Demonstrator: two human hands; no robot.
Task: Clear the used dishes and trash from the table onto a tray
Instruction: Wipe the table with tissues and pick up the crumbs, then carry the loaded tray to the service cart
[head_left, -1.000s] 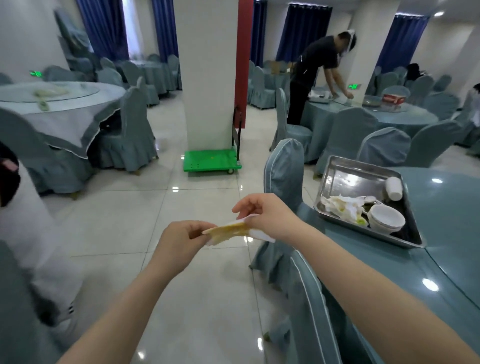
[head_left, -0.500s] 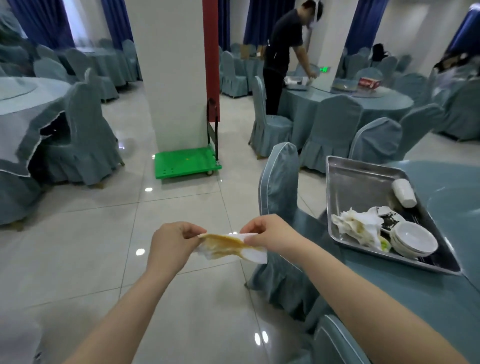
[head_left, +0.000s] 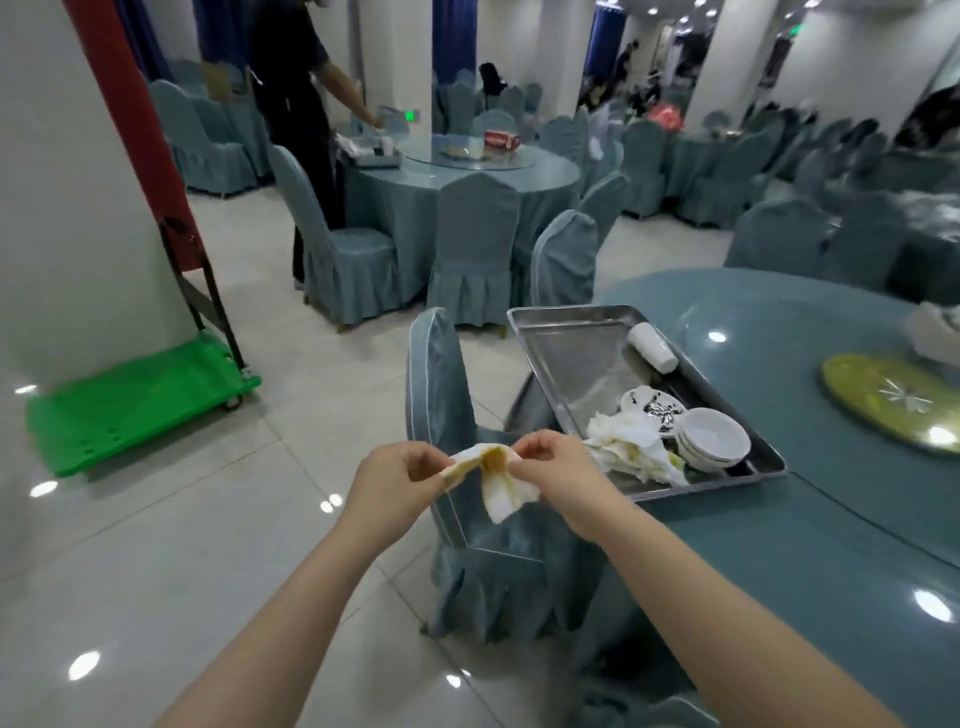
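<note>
Stained napkin (head_left: 500, 480) pinched by left hand (head_left: 396, 472) and right hand (head_left: 551, 464), off counter edge. Steel tray (head_left: 571, 358) loaded: bowls (head_left: 711, 437), cup (head_left: 652, 347), tissues (head_left: 631, 448). Outstanding: napkin, yellow plate (head_left: 888, 397) on counter (head_left: 831, 545).

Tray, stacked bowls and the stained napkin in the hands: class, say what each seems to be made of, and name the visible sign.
Tray: likely stainless steel, brushed grey with dull reflections and a rolled rim.
Stacked bowls: probably glazed ceramic or melamine, smooth glossy white; the look cannot settle which.
Stained napkin: soft paper or tissue, matte and creased, soaked yellow-brown, pinched by the left hand and right hand.
</note>
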